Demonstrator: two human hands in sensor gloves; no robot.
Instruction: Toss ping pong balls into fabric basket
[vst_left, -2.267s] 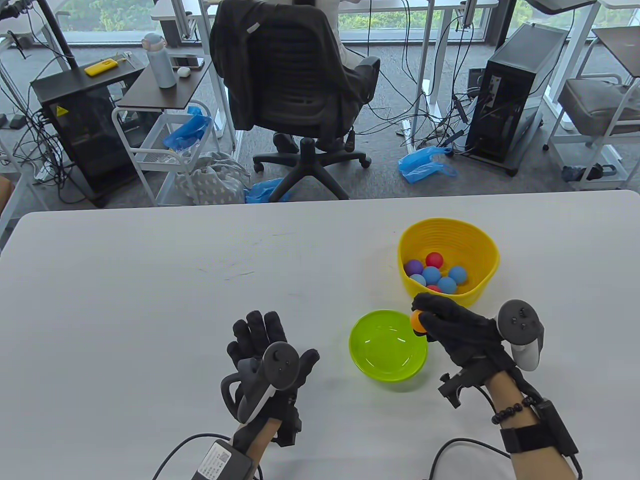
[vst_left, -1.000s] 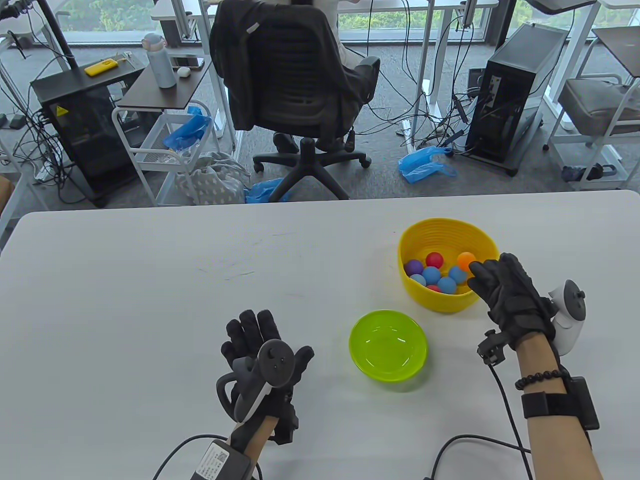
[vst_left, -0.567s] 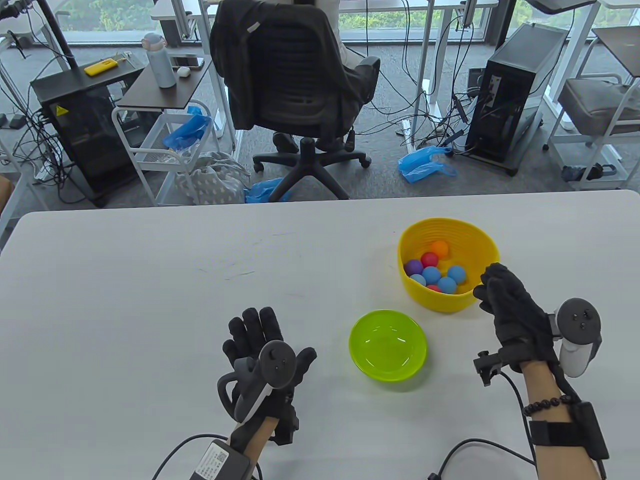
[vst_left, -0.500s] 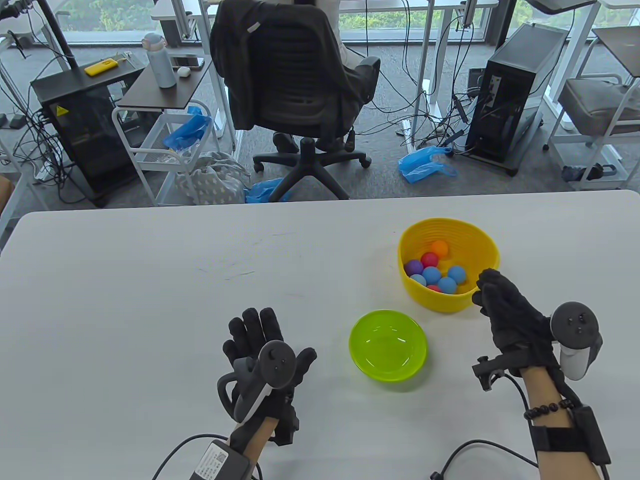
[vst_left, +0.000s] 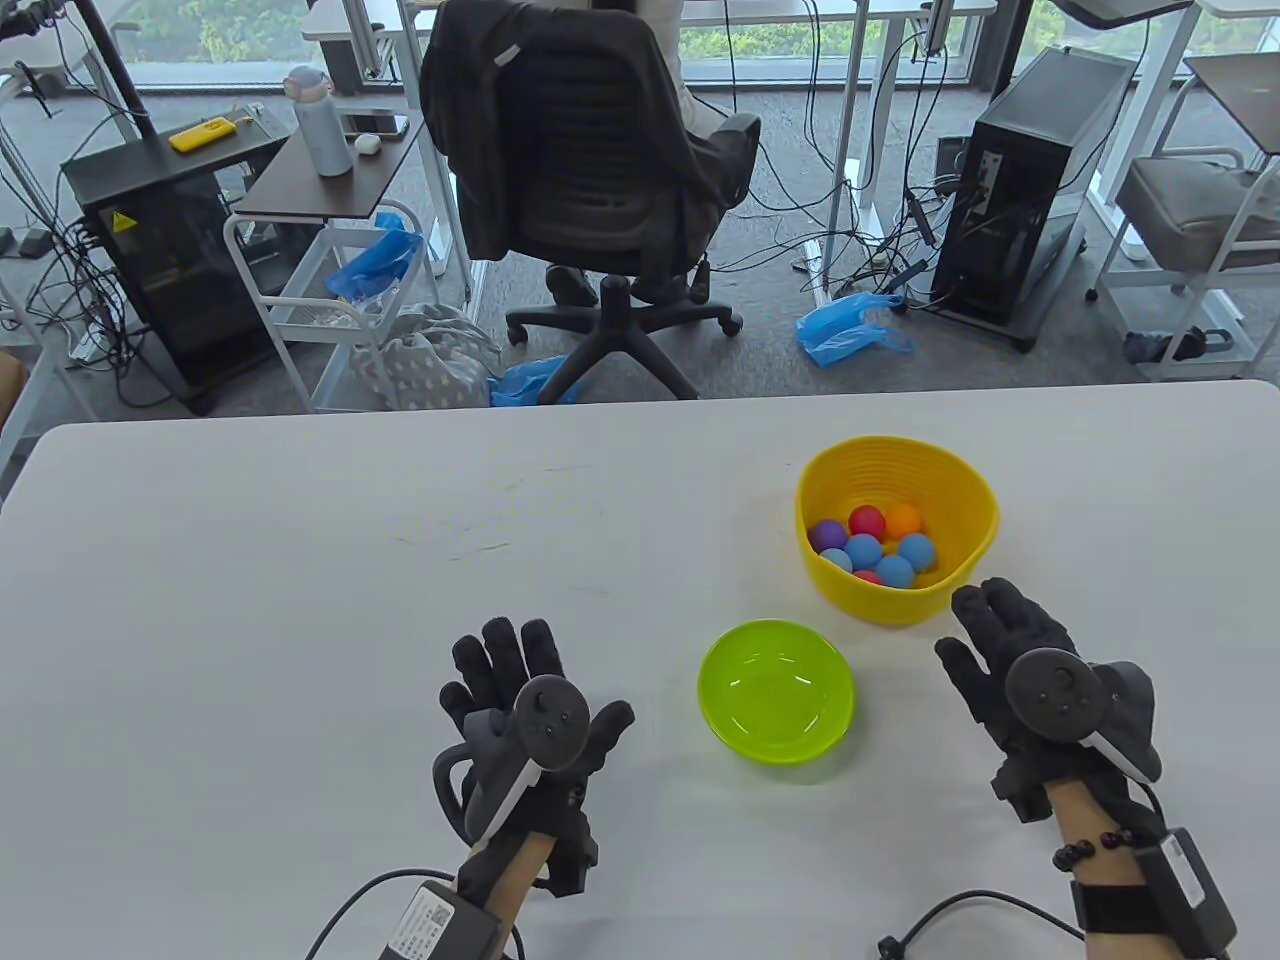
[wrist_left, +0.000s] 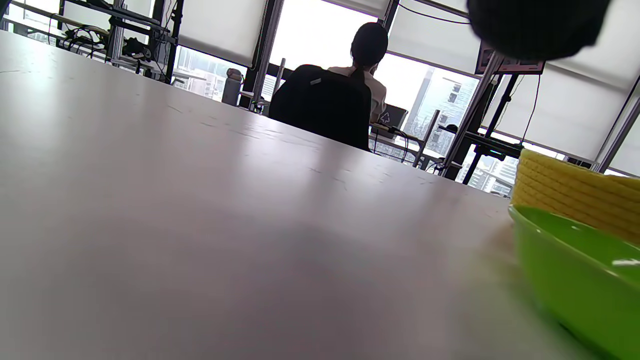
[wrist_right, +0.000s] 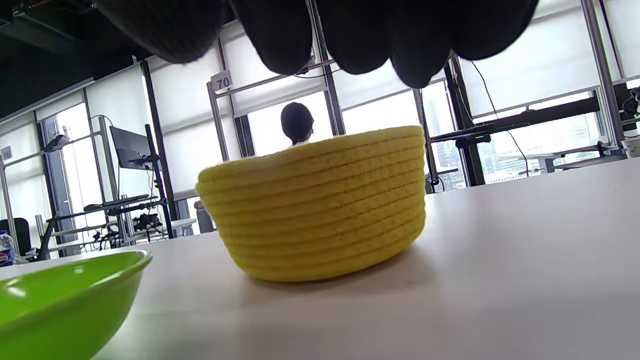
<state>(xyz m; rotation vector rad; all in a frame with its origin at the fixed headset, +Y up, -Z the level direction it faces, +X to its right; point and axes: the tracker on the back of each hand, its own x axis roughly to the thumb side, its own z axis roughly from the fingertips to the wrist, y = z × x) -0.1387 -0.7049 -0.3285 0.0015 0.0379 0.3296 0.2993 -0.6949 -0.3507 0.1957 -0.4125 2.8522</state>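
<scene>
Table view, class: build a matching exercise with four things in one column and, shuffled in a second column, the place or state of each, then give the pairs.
Things:
1. orange ball
2. green bowl
3. left hand
4. right hand

States:
A. holds no balls
B. flat on the table, left of the green bowl
C. inside the yellow basket
D. open, just near side of the yellow basket

Pairs: 1-C, 2-A, 3-B, 4-D

A wide white desk (vst_left: 300, 560) is filling the lower half of the table view. A yellow woven basket (vst_left: 962, 578) is sitting on its right side. A green bowl (vst_left: 776, 740) is sitting just beside the basket, nearer the desk's front edge, apart from it.
</scene>
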